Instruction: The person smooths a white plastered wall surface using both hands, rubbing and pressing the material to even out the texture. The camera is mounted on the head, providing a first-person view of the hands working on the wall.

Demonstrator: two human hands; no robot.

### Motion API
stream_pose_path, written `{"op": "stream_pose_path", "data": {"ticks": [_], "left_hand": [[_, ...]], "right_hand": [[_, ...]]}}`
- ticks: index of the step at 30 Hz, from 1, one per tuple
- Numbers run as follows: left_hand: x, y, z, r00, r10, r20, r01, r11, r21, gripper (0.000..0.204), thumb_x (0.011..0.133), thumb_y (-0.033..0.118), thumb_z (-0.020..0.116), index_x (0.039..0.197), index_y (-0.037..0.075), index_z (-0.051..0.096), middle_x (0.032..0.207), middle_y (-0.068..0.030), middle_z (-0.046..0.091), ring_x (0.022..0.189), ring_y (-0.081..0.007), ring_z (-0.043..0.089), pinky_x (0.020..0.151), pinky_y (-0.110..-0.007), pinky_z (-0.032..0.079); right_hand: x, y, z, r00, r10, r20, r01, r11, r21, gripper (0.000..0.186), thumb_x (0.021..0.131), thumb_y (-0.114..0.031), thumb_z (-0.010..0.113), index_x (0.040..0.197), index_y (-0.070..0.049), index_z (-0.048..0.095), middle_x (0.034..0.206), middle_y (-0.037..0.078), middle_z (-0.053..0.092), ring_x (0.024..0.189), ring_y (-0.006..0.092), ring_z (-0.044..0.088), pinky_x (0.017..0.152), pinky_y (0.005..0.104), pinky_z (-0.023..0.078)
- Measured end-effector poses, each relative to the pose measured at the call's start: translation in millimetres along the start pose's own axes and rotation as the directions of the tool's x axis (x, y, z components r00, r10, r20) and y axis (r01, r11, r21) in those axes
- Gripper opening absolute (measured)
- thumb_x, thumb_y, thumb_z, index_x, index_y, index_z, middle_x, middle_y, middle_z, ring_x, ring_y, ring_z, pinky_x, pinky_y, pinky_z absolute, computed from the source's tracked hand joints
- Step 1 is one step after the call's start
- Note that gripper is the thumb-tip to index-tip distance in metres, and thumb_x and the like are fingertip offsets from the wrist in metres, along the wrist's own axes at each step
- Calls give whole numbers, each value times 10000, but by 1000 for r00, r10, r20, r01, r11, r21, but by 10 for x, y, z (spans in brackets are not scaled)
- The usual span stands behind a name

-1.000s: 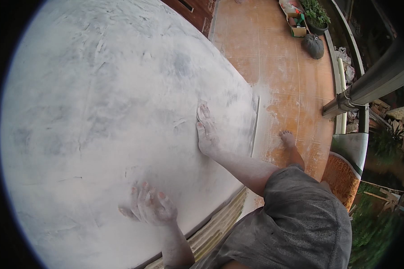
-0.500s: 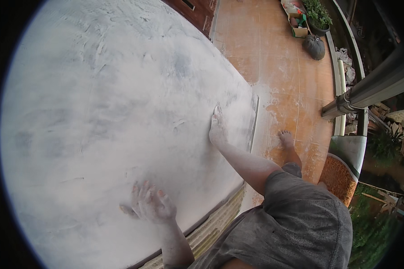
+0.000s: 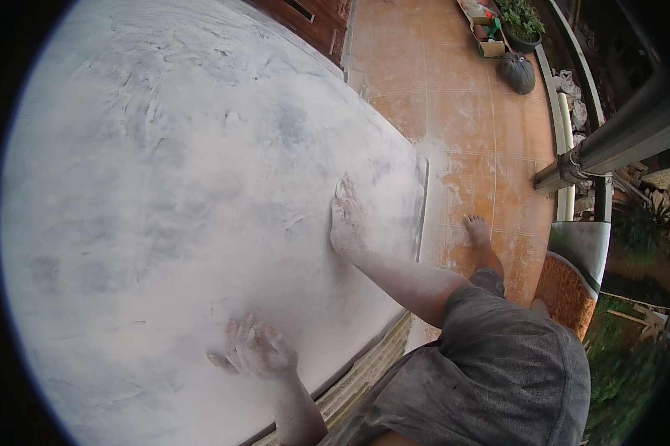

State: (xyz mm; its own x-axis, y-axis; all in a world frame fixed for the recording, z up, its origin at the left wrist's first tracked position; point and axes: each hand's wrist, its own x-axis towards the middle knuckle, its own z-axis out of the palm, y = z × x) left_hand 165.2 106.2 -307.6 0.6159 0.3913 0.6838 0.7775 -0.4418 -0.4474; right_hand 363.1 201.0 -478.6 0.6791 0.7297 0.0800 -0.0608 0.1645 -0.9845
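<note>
My right hand (image 3: 346, 223) presses against a large white, dusty surface (image 3: 179, 223), its fingers together and pointing up the picture. A thin pale edge shows at its fingertips; what lies under the hand is hidden. Lower and to the left, my left hand (image 3: 261, 349) is at the same surface, with its fingers loosely bent and apart. I see nothing held in it. White powder coats both hands and forearms. The surface has grey smudges and curved streaks, mostly toward its top.
An orange tiled floor (image 3: 461, 111) dusted with white runs along the right. A dark red-brown door (image 3: 305, 26) stands at the top. Farther right are a black bag (image 3: 516, 73), a potted plant (image 3: 523, 26), a cardboard box (image 3: 490, 37) and a grey post (image 3: 610, 160).
My right hand has slid a little left and down across the white surface. My left hand has shifted slightly down and right. The view has tilted a little.
</note>
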Motion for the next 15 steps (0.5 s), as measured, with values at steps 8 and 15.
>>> {"op": "stream_pose_path", "data": {"ticks": [8,15], "left_hand": [[-13,-15,-47,996,-24,87,19,998,51,207,978,331,603,909,169,711,1000,-5,783,1178,-274,679,1251,-570,185],[-38,-36,-45,996,-13,86,11,999,33,204,978,333,600,942,164,709,1035,9,782,1194,-277,670,1249,-592,167]], "right_hand": [[260,-1172,658,635,-724,268,734,674,82,540,1054,-176,492,1578,-63,426,1716,145,266,1604,377,155,1260,637,117],[-68,-253,54,960,-224,171,246,962,-121,558,1058,-158,463,1581,17,379,1699,226,255,1594,411,165,1278,569,139]]}}
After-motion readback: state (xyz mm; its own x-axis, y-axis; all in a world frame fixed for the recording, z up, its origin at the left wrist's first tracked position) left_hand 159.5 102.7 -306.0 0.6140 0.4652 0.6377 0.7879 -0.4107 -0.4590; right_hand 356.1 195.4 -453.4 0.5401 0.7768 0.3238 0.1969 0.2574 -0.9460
